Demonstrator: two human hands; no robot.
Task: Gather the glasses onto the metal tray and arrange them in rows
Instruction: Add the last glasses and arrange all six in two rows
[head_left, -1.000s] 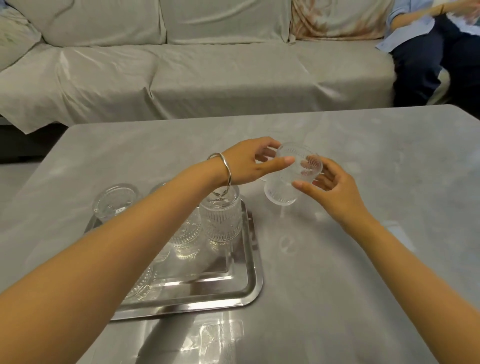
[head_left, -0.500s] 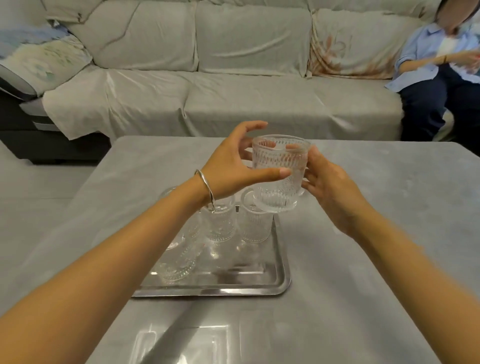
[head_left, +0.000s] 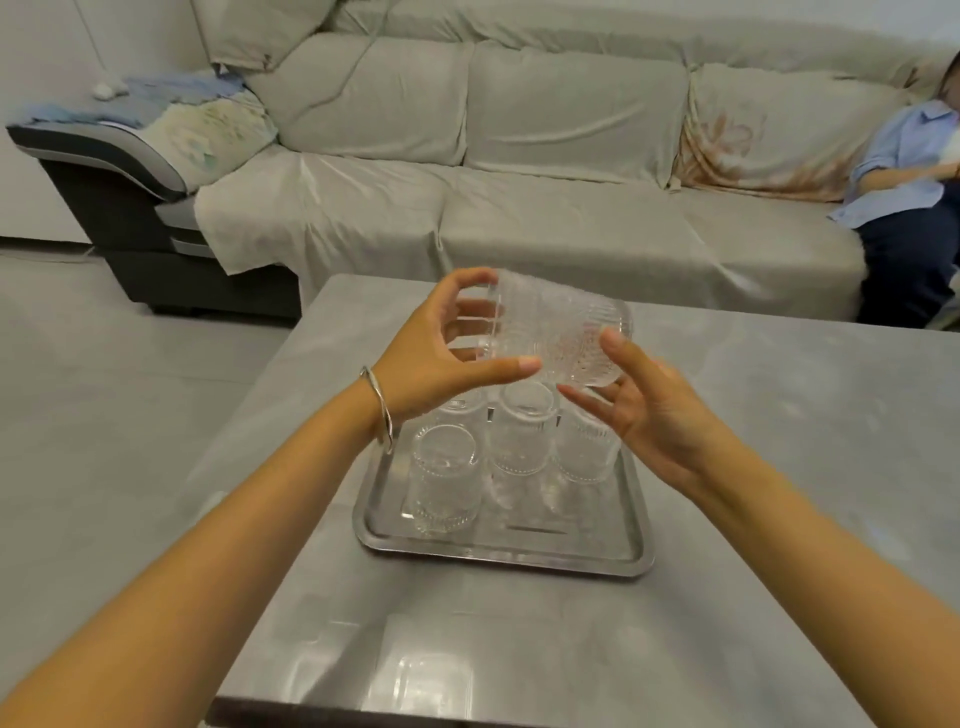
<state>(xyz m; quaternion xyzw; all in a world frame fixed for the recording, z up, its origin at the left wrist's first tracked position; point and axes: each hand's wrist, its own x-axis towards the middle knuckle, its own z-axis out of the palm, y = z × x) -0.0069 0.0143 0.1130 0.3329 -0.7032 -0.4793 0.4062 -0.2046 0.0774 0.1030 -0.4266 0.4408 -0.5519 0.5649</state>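
A clear ribbed glass (head_left: 563, 332) lies tilted on its side in the air above the metal tray (head_left: 631, 540). My left hand (head_left: 441, 353), with a silver bangle on the wrist, grips its open rim end with thumb and fingers. My right hand (head_left: 649, 410) touches its base end with the fingertips, palm up. Several ribbed glasses stand on the tray: one at the front left (head_left: 441, 480), one in the middle (head_left: 522, 431), one at the right (head_left: 587, 452), and another partly hidden behind my left hand.
The tray sits on a grey table (head_left: 779, 467) whose near edge is at the bottom of the view. A cloth-covered sofa (head_left: 519, 156) runs behind the table, and a person (head_left: 909, 197) sits at its right end. Grey floor lies to the left.
The glass has been lifted from the table at the tray's right, turned from upright onto its side, and now hangs over the tray. The camera has tipped up and back.
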